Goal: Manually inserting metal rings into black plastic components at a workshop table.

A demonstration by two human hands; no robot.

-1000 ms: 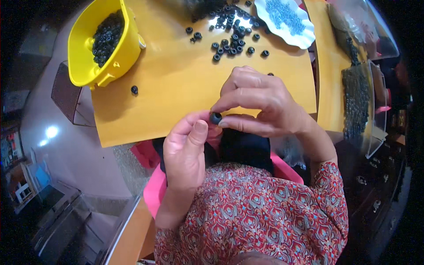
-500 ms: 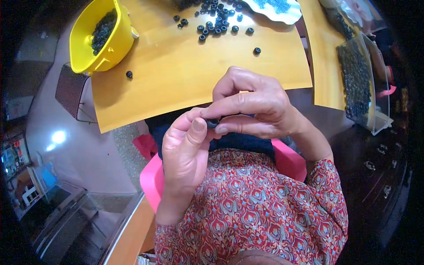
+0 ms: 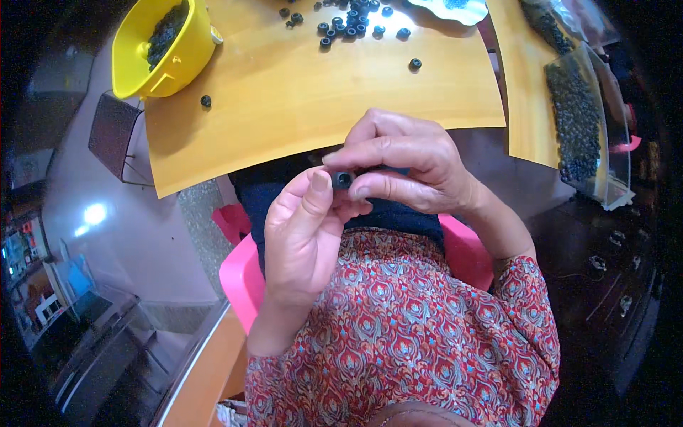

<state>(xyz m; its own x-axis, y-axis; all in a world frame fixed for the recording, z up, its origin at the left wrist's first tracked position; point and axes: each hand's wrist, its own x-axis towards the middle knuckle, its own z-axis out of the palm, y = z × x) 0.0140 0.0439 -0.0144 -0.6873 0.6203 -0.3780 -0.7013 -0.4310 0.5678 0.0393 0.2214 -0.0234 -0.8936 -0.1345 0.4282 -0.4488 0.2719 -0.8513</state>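
The scene is evenly and brightly lit from above, and the yellow tabletop (image 3: pixel 313 85) is rendered warm with a soft sheen at the far middle. A bright glare spot (image 3: pixel 92 213) is reflected on the left. Heavy fisheye bending is seen toward the rim, where the corners are darkened to black. The near edge is slightly blurred; the centre is kept sharp.
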